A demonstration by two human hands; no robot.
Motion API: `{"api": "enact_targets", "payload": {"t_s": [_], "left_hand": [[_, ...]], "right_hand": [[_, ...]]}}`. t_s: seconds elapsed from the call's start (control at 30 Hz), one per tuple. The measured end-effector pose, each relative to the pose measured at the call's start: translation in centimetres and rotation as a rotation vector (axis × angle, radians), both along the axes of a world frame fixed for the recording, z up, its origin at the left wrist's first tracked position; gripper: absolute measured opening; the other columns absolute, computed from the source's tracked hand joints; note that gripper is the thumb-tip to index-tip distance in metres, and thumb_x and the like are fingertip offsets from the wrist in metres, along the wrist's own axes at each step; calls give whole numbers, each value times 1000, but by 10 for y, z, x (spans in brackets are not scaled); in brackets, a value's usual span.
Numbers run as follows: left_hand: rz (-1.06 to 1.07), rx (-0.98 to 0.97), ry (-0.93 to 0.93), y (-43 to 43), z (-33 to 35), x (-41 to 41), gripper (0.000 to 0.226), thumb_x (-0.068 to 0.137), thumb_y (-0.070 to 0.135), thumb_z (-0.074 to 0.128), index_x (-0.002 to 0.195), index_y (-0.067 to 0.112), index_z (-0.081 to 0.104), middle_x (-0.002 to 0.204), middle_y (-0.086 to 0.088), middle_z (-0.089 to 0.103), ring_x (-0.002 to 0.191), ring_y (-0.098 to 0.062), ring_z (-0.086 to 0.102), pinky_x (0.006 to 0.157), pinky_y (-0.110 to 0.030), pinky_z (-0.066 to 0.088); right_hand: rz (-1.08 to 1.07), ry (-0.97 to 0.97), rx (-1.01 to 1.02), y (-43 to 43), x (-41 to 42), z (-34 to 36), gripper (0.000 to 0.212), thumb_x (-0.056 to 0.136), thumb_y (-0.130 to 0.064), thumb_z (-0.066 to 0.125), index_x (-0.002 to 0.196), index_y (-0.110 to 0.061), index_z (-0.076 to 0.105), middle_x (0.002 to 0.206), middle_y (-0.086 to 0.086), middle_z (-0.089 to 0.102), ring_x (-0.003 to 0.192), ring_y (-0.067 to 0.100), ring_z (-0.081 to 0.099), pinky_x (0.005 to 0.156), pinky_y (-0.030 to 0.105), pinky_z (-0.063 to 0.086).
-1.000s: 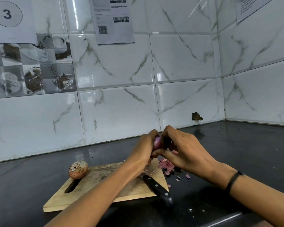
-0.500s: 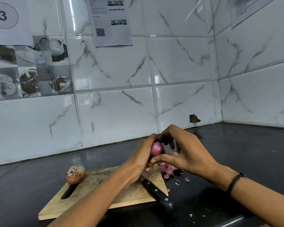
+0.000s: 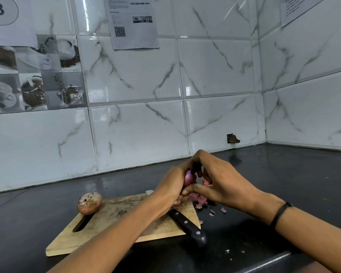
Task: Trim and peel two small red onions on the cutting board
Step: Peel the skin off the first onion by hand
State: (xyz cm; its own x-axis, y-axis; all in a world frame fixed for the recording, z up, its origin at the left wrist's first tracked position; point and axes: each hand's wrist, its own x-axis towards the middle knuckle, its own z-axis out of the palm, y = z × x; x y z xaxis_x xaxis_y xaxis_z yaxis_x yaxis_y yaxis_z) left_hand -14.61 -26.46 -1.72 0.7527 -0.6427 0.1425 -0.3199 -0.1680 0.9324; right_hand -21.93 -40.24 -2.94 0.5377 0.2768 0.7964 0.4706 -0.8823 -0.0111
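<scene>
A dark counter (image 3: 283, 184) runs into a corner of white marbled wall tiles (image 3: 136, 134), with a printed sheet (image 3: 134, 22) stuck high on the back wall. On the counter lies a wooden cutting board (image 3: 126, 217), set at a slant, with its handle slot (image 3: 83, 223) at the left end.

The two hands meet above the board's far right corner and together clamp the purple onion (image 3: 189, 178). The left hand (image 3: 171, 190) wraps it from the left. The right hand (image 3: 222, 184) curls its fingers over the top and sets its thumb against the lower side. The onion is lifted off the board and its long axis stands close to upright. Fingers cover both ends, so which end is up cannot be told. A dark band (image 3: 280, 213) circles the right wrist.

A knife (image 3: 187, 225) lies across the board's near right corner, its black handle overhanging the edge toward the camera and its blade hidden under the left wrist.

The brown-skinned onion (image 3: 89, 202) sits unpeeled on the board's far left corner, just beyond the slot.

Pink peels (image 3: 199, 200) are heaped beneath the hands at the board's right edge, with smaller scraps scattered on the counter beside them.
</scene>
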Motion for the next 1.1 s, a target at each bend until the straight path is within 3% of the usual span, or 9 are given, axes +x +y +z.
{"api": "enact_targets", "payload": {"t_s": [0.13,0.3,0.43,0.53,0.63,0.8,0.93,1.1], "left_hand": [[23,11,3,-1,-1,1,43,102,40,34,70,17,51,42,4,30,36,-11,22,39,-20,19],[39,-23,65,-2,-1,5,59,103,39,30,49,22,41,43,6,29,32,-9,22,36,-18,18],[-16,-19,84,1,1,8,48,102,46,33,67,16,47,44,5,29,35,-9,20,35,-18,19],[-49,-19,84,4,0,10,55,101,50,35,57,18,43,45,4,29,37,-9,19,36,-19,18],[-63,-46,80,6,1,9,52,102,48,34,64,17,50,47,3,29,38,-9,20,38,-20,18],[-6,-71,92,10,6,11,52,101,47,34,57,22,45,47,6,25,39,-9,18,40,-22,18],[12,-31,100,10,6,14,53,101,49,33,65,17,54,48,6,27,39,-9,19,41,-22,18],[34,-105,175,7,4,18,47,100,37,34,62,16,51,46,5,28,38,-9,18,37,-20,15]], "right_hand": [[-10,-25,-53,-1,2,-1,36,87,-34,76,104,-22,47,95,-10,56,82,10,52,71,23,44],[-51,-8,-68,2,4,-4,29,88,-16,74,99,-17,48,90,-5,60,78,11,54,66,31,49],[-34,-10,56,1,2,0,40,83,-38,81,96,-22,46,83,-12,56,75,7,52,63,14,41],[-42,-9,111,-3,-1,3,52,75,-58,82,95,-24,47,81,-16,53,77,10,54,63,13,41],[-32,7,106,-4,0,2,52,75,-62,79,100,-24,53,87,-15,58,80,12,57,64,16,44],[17,-26,155,0,-4,4,30,92,-45,71,112,-23,65,95,-18,64,86,6,62,64,19,49],[-3,-58,43,-1,-2,2,12,100,-25,63,110,-20,66,96,-15,61,82,5,59,64,16,46],[-78,-50,-41,-3,1,0,7,101,-21,58,107,-23,57,97,-15,55,80,7,54,64,38,51]]}}
